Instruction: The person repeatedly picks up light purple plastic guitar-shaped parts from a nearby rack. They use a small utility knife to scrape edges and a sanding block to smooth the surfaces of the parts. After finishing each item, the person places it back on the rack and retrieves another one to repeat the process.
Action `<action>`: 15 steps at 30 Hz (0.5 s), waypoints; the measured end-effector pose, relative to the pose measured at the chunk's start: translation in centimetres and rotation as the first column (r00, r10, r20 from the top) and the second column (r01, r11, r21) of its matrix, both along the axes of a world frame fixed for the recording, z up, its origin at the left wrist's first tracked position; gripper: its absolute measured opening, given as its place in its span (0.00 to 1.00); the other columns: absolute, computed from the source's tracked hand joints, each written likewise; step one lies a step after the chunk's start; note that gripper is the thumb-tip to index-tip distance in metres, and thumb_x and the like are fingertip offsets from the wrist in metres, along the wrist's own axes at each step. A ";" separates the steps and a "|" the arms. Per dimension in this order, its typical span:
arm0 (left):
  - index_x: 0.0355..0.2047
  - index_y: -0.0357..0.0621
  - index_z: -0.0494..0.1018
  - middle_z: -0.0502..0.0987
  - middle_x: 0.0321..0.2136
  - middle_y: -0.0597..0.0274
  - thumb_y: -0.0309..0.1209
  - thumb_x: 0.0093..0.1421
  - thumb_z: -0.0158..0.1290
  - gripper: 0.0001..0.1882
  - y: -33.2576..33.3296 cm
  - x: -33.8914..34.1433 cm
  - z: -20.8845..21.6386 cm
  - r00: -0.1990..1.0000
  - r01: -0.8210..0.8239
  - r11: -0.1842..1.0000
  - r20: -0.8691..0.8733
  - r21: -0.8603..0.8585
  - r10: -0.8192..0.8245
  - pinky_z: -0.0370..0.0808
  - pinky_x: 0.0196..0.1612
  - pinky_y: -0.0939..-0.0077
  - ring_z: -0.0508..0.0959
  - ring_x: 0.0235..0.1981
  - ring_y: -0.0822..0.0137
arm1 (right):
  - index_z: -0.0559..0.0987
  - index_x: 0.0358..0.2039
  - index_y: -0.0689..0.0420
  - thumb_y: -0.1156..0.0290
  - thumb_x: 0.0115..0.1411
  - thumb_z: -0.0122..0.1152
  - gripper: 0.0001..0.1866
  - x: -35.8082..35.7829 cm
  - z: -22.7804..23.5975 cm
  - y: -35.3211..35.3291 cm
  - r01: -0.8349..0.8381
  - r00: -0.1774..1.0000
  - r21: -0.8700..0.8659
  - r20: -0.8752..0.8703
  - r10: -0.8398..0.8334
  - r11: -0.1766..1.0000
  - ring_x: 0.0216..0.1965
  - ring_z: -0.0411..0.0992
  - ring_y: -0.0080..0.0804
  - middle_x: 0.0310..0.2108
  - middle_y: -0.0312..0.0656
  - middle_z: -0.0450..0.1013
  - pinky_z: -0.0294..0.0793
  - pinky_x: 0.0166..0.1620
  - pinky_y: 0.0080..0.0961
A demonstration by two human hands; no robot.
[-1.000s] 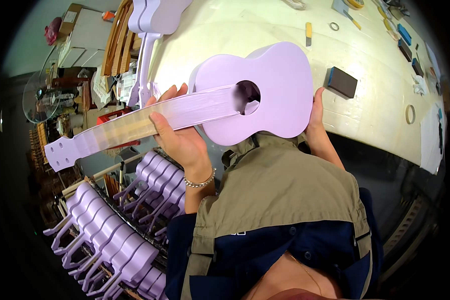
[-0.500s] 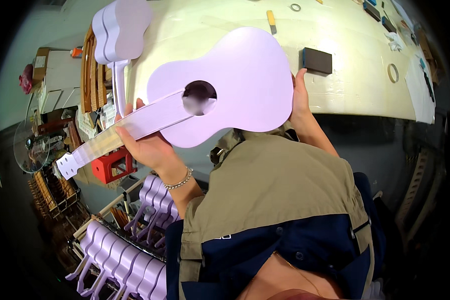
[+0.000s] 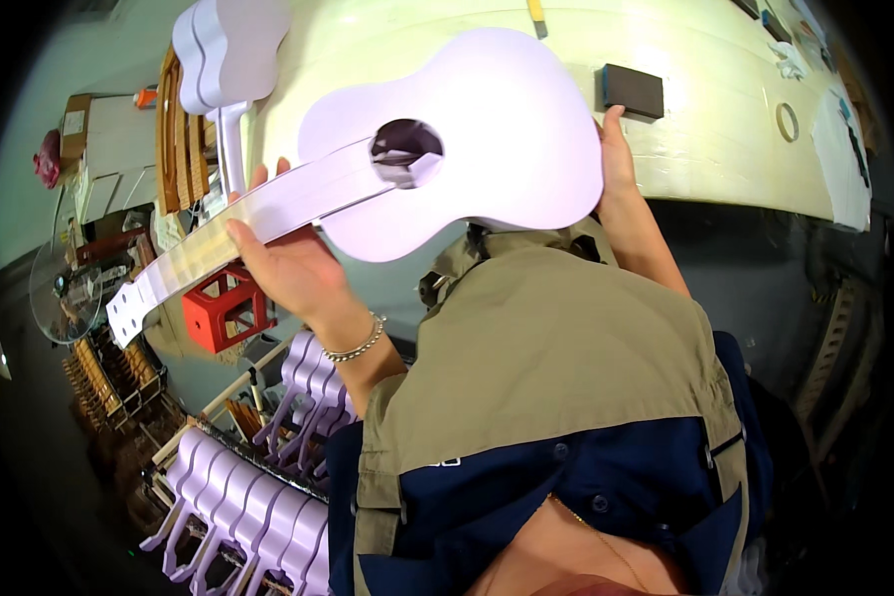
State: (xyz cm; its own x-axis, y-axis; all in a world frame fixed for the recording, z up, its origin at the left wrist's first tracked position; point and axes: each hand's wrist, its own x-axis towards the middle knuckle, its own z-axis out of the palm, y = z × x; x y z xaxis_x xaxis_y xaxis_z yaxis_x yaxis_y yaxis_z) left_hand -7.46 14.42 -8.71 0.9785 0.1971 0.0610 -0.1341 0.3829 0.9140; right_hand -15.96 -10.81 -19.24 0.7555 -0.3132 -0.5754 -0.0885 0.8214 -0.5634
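Observation:
A pale lilac ukulele body [image 3: 507, 129] with its neck attached is held up in front of me, soundhole facing up and headstock pointing to the lower left. My left hand [image 3: 293, 268] is wrapped round the neck, thumb on the near side and fingertips showing past the far edge. Masking tape covers part of the fretboard. My right hand [image 3: 616, 164] grips the rounded bottom end, its thumb raised along the edge and its other fingers hidden behind the body. No strings are on the instrument.
On the pale table lie a dark sanding block [image 3: 633, 92], a yellow-handled blade [image 3: 537, 18] and a tape roll [image 3: 787, 122]. More lilac ukuleles [image 3: 230, 55] stand at the far left. Several hang on a rack [image 3: 253, 512] at lower left. A red stool [image 3: 226, 308] is beneath the neck.
Both hands have raised the ukulele slightly in view, and its body end has shifted a little to the right. Its top now catches brighter light. Both holds are unchanged.

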 end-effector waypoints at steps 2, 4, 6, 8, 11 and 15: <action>0.53 0.39 0.53 0.65 0.51 0.44 0.45 0.66 0.34 0.24 -0.7 -0.4 0.6 0.999 0.021 0.998 0.026 0.054 -0.023 0.62 0.57 0.49 0.66 0.53 0.46 | 0.61 0.57 0.63 0.35 0.60 0.22 0.44 -0.2 -0.7 -0.4 0.002 1.000 0.018 -0.028 -0.002 1.000 0.54 0.64 0.40 0.54 0.49 0.64 0.64 0.55 0.34; 0.53 0.39 0.54 0.65 0.51 0.43 0.45 0.66 0.34 0.24 -1.0 -0.8 1.0 0.997 0.046 0.996 0.054 0.081 -0.051 0.62 0.57 0.50 0.66 0.53 0.46 | 0.62 0.57 0.64 0.36 0.60 0.23 0.43 -0.4 -1.1 -0.6 0.016 0.999 0.044 -0.048 -0.014 0.999 0.53 0.65 0.40 0.52 0.49 0.65 0.65 0.55 0.35; 0.53 0.39 0.54 0.66 0.50 0.42 0.45 0.66 0.33 0.24 -1.6 -1.3 1.5 0.996 0.056 0.993 0.064 0.102 -0.063 0.62 0.57 0.51 0.66 0.53 0.45 | 0.62 0.56 0.64 0.36 0.61 0.23 0.43 -0.7 -2.0 -0.9 0.011 0.999 0.068 -0.046 -0.008 0.998 0.52 0.66 0.40 0.52 0.49 0.66 0.65 0.54 0.34; 0.54 0.39 0.54 0.66 0.50 0.42 0.44 0.66 0.33 0.24 -2.2 -1.7 2.0 0.992 0.084 0.989 0.082 0.120 -0.094 0.62 0.57 0.52 0.66 0.53 0.45 | 0.63 0.56 0.64 0.36 0.61 0.24 0.42 -1.1 -2.2 -1.1 0.019 0.999 0.092 -0.048 -0.015 0.996 0.51 0.67 0.39 0.51 0.49 0.67 0.66 0.54 0.33; 0.54 0.39 0.54 0.66 0.49 0.41 0.44 0.66 0.33 0.24 -2.6 -2.0 2.2 0.989 0.106 0.987 0.090 0.123 -0.117 0.62 0.57 0.53 0.67 0.52 0.45 | 0.63 0.56 0.64 0.37 0.61 0.24 0.42 -1.3 -3.0 -1.2 0.014 1.000 0.099 -0.025 -0.012 0.995 0.51 0.67 0.39 0.51 0.49 0.67 0.67 0.53 0.33; 0.54 0.38 0.55 0.64 0.51 0.38 0.42 0.66 0.36 0.23 -2.3 -2.1 2.2 0.964 0.195 0.968 0.150 0.156 -0.218 0.62 0.57 0.52 0.66 0.53 0.43 | 0.63 0.56 0.64 0.39 0.62 0.34 0.39 -1.7 -2.8 -1.2 -0.085 0.992 0.067 0.103 0.078 0.994 0.52 0.66 0.36 0.52 0.47 0.66 0.65 0.54 0.31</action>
